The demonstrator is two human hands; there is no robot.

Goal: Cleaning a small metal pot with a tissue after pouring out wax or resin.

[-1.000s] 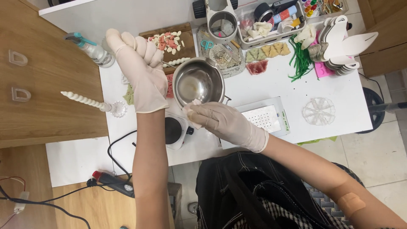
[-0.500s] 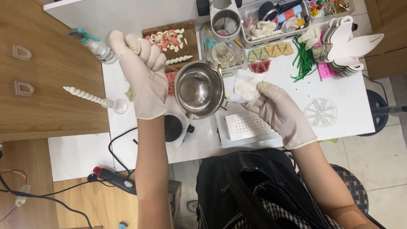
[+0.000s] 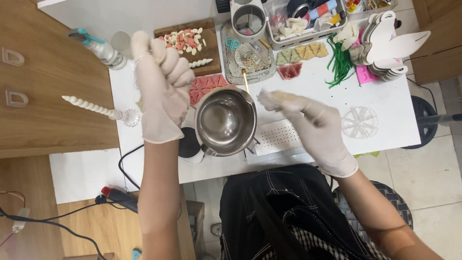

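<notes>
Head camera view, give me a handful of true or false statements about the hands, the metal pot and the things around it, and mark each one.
1. Both hands wear pale gloves. True: the left hand and the right hand are both gloved.
2. The metal pot is full of red liquid. False: its shiny inside shows no red liquid.
3. The right hand holds a pale piece at its fingertips, just right of the pot. True.
4. The white spiral candle stands upright on the table. False: it lies on its side, left of the left hand.
5. The wooden board carries pink and white pieces. True.
6. The spray bottle lies right of the pot. False: it lies far left, near the table's edge.
</notes>
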